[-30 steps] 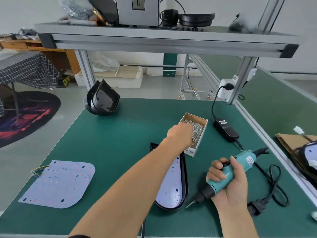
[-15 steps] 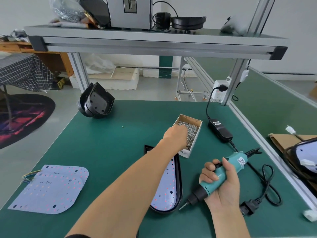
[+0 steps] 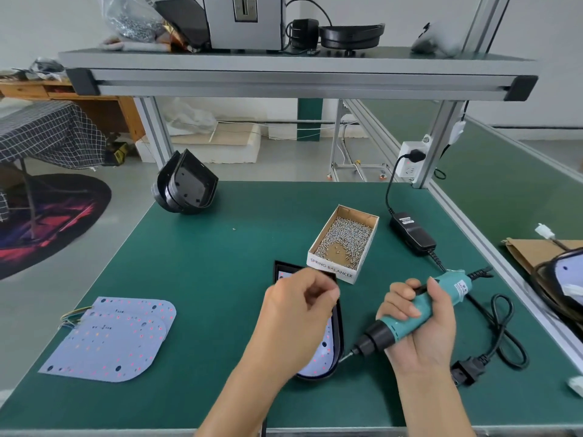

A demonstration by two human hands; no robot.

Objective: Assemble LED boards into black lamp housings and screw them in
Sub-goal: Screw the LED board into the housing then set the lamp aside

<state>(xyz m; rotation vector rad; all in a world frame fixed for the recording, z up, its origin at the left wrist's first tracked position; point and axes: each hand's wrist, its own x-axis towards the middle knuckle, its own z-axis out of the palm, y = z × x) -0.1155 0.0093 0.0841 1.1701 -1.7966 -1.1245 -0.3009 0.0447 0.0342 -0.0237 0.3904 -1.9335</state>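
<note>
- Pale, flat LED boards with rounded corners [image 3: 108, 337] lie stacked at the green table's [image 3: 202, 266] left edge.
- Left hand [image 3: 298, 313] hovers over the black lamp housing [image 3: 337, 335], which holds a board; fingers curled, whether they pinch anything I cannot tell.
- Open cardboard screw box [image 3: 344, 244] sits just beyond.
- Right hand [image 3: 419, 326] grips a teal electric screwdriver [image 3: 413, 313], tip near the housing's rim.

— What's different with the left hand [image 3: 299, 313]?
— It's out of the screw box [image 3: 344, 244] now, drawn back toward six o'clock, fingers curled, blurred, above the black housing [image 3: 338, 329].
— And the box?
— Its screws lie uncovered.
</note>
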